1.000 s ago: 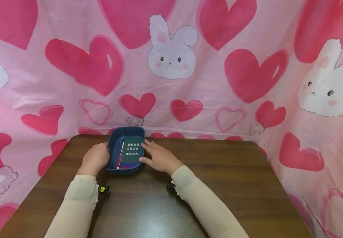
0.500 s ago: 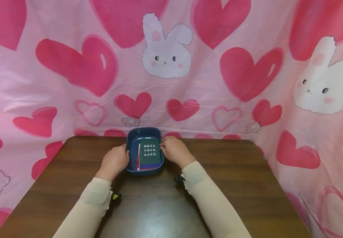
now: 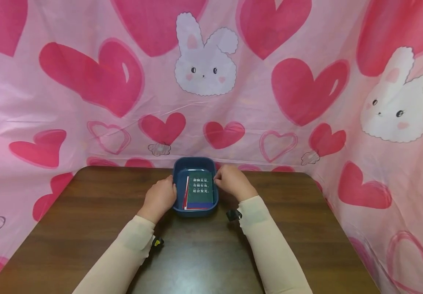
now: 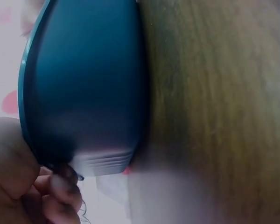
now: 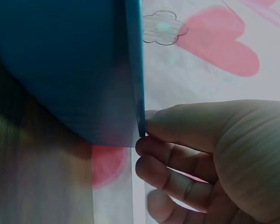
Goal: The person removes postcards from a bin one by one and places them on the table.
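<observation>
A dark blue plastic bin stands near the back edge of the table in the head view. Inside it lies a small stack of booklets, the top one green with white Chinese characters. My left hand grips the bin's left rim, with fingers curled under its edge in the left wrist view. On the opposite side, my right hand pinches the right rim between thumb and fingers. The right wrist view shows that pinch at the edge of the bin wall. The booklets are hidden from both wrist views.
The brown wooden table extends to both sides and toward me. A pink cloth with hearts and rabbits hangs close behind the bin and along the sides.
The bin has shifted right along the table with the booklets in it, both hands moving along. My right hand has gone from spread fingers at the rim to pinching it.
</observation>
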`<state>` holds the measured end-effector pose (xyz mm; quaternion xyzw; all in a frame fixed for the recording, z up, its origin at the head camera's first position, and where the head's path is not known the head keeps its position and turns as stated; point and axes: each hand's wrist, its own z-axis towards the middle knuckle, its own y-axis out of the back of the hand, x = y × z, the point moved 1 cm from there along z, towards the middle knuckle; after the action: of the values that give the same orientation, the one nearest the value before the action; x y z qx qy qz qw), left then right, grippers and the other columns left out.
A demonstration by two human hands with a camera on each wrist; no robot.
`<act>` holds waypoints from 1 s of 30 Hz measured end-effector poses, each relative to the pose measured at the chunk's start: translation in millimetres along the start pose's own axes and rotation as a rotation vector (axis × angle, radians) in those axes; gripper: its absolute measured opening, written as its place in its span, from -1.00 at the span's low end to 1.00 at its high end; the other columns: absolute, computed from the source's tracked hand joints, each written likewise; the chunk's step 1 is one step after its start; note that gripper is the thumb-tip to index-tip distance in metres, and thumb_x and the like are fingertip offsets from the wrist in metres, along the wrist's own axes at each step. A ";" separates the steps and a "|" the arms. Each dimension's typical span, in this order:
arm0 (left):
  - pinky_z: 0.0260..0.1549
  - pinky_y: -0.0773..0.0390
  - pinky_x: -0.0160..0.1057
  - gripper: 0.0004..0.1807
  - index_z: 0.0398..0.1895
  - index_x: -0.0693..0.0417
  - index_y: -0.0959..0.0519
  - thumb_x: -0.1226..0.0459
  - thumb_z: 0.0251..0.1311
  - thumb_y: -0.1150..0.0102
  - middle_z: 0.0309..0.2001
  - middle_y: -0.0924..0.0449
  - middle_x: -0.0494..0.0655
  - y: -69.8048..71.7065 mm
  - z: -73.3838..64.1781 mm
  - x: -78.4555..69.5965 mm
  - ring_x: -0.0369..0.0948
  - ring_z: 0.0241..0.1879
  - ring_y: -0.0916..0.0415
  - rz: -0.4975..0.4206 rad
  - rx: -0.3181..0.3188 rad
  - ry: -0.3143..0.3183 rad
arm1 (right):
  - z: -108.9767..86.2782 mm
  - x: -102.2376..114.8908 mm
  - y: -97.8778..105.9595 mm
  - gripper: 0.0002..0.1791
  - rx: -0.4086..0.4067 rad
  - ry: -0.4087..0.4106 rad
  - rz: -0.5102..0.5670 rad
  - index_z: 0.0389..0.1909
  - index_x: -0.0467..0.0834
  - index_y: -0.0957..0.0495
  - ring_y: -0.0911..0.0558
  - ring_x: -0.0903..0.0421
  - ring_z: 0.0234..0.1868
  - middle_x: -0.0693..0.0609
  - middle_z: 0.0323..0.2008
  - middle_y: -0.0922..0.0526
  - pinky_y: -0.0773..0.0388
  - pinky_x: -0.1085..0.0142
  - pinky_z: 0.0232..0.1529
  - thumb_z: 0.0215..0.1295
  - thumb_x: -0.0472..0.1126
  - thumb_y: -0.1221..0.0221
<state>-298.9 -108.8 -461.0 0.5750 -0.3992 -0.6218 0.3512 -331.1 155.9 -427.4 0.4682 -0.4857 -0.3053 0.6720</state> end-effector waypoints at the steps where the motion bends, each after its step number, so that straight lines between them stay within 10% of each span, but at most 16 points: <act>1: 0.25 -0.74 0.42 -0.42 0.56 0.33 -0.50 0.13 0.70 -0.15 0.34 -0.74 0.37 -0.5 0.1 0.1 0.31 0.21 -0.79 -0.008 -0.002 0.006 | -0.4 0.9 1.0 -0.85 0.000 0.003 0.000 -0.05 -0.17 -0.93 -0.86 -0.06 0.02 -0.07 -0.09 -0.94 -0.87 0.04 0.14 0.53 -0.21 -0.45; 14: 0.17 -0.80 0.36 -0.37 0.63 0.33 -0.46 0.11 0.71 -0.13 0.39 -0.71 0.36 -4.2 -1.0 2.7 0.27 0.18 -0.82 -0.020 -0.021 0.025 | 16.7 41.3 13.2 -0.72 0.049 -0.078 -0.090 0.03 -0.21 -0.83 -0.80 -0.07 -0.06 -0.12 -0.06 -0.89 -0.83 -0.02 0.18 0.53 -0.09 -0.41; 20: 0.01 -0.86 0.33 -0.48 0.46 0.34 -0.58 0.14 0.67 -0.17 0.16 -0.81 0.35 3.7 -3.8 9.0 0.23 -0.02 -0.85 0.013 -0.035 0.006 | 42.4 70.0 9.6 -0.72 0.159 -0.075 -0.103 -0.33 -0.16 -0.77 -0.70 0.07 -0.39 -0.01 -0.41 -0.79 -0.78 0.16 -0.22 0.50 -0.04 -0.41; 30: -0.10 -0.87 0.32 -0.48 0.39 0.40 -0.60 0.15 0.60 -0.22 0.00 -0.83 0.34 17.6 -5.6 16.2 0.24 -0.13 -0.83 0.091 -0.002 0.037 | 127.6 38.7 -73.2 -0.79 0.284 -0.151 -0.182 -0.30 -0.07 -0.81 -0.68 0.03 -0.33 0.04 -0.30 -0.81 -0.75 0.15 -0.26 0.28 0.00 -0.44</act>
<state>-295.3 -131.4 -452.3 0.5673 -0.4176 -0.5948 0.3872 -434.4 52.5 -469.5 0.5762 -0.5286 -0.3277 0.5302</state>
